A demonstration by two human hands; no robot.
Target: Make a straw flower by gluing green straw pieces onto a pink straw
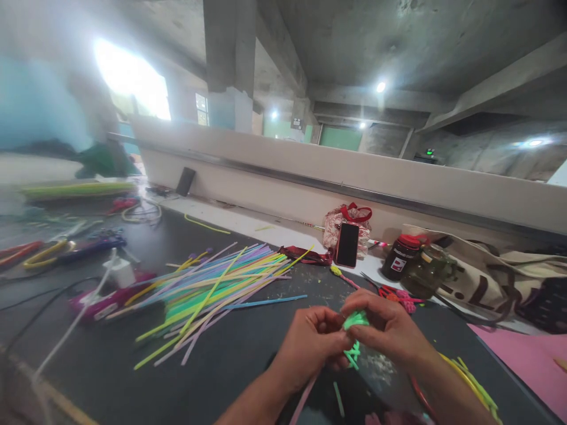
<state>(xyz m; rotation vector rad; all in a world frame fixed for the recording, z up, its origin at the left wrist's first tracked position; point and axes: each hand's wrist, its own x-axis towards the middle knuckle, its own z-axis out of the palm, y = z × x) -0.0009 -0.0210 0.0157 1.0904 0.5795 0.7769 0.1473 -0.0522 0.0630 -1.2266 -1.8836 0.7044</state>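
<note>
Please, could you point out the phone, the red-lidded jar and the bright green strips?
Phone (347, 245), head view: middle of its dark screen.
Red-lidded jar (400, 258), head view: its dark side.
Bright green strips (355, 320), head view: their bunched upper part.

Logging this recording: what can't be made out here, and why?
All in the head view:
Green piece: partly hidden by the left hand and right hand.
Far-left strips: too blurred to count.
Pink sheet: cut off by the right edge.
Bottle: label's fine print too small to read.
</note>
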